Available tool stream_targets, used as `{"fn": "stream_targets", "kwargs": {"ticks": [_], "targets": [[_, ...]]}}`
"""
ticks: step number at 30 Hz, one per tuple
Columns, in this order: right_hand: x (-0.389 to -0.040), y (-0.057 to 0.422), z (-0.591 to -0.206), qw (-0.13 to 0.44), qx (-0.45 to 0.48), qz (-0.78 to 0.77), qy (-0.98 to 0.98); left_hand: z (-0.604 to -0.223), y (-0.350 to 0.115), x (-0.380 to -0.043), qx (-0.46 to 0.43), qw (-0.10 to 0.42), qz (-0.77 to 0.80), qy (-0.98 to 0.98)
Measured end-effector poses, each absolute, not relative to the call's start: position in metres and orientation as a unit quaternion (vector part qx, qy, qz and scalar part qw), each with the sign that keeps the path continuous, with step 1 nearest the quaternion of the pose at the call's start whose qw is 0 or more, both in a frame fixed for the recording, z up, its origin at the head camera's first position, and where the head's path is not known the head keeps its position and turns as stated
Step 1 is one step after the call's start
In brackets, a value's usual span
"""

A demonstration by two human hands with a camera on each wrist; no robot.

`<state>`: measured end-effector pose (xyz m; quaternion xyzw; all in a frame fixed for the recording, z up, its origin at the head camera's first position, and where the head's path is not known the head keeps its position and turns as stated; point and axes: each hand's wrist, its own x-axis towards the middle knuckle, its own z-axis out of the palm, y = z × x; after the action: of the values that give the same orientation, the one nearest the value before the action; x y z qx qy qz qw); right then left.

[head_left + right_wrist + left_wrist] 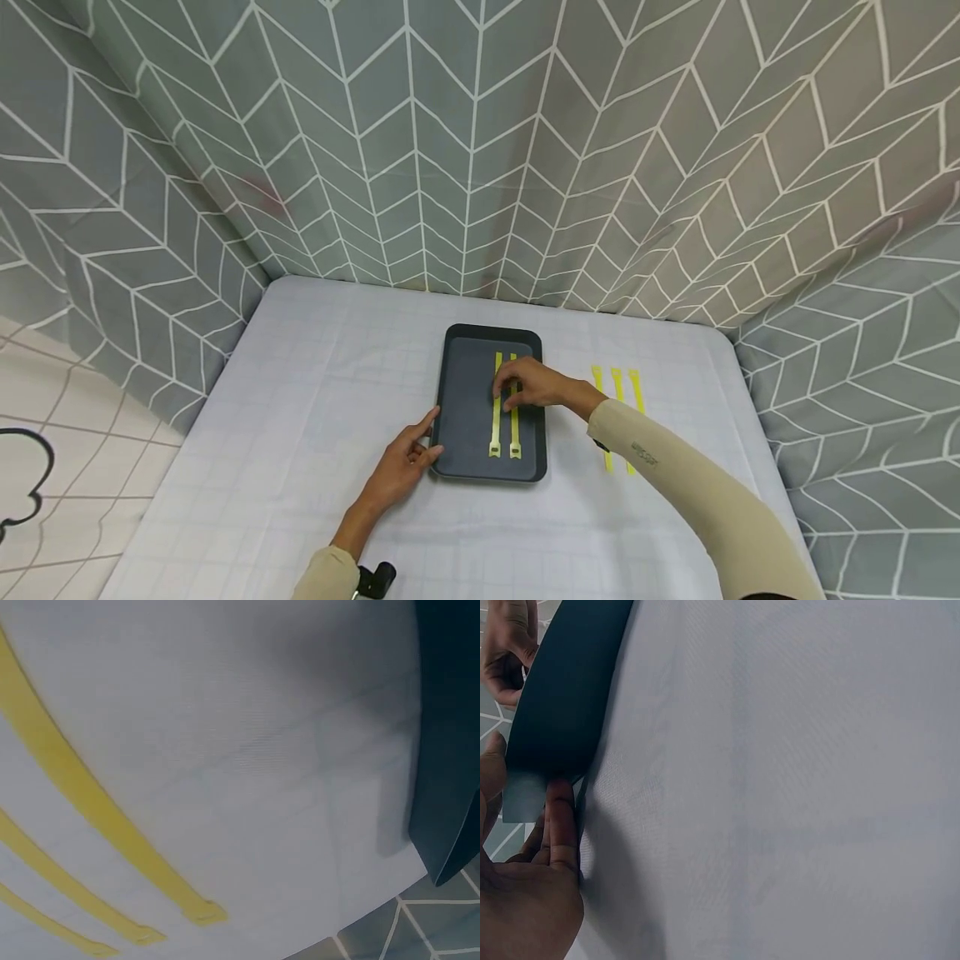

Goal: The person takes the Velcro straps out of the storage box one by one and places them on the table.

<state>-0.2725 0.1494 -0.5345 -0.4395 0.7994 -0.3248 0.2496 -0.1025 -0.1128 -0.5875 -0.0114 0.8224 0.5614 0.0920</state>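
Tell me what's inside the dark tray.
Two yellow straps lie lengthwise, side by side, in the dark tray. The right hand covers part of each strap, so whatever is beneath it there cannot be seen.

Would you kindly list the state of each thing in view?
Dark grey rectangular tray: lying flat, open side up
Two slim yellow straps in the tray: uncoiled, side by side
Three yellow straps beside the tray: uncoiled, partly hidden by the beige right sleeve
Left hand: holding the tray's near left corner
Right hand: over the tray, fingers bent; grip unclear
White tablecloth: spread out
Grey white-lined fabric: hanging
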Motion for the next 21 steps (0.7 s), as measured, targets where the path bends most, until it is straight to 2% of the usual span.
{"fn": "stream_targets", "kwargs": {"ticks": [21], "targets": [[-0.272, 0.131, -0.543, 0.252, -0.514, -0.188, 0.798, -0.59, -0.115, -0.102, 0.006, 0.086, 0.561, 0.823]]}}
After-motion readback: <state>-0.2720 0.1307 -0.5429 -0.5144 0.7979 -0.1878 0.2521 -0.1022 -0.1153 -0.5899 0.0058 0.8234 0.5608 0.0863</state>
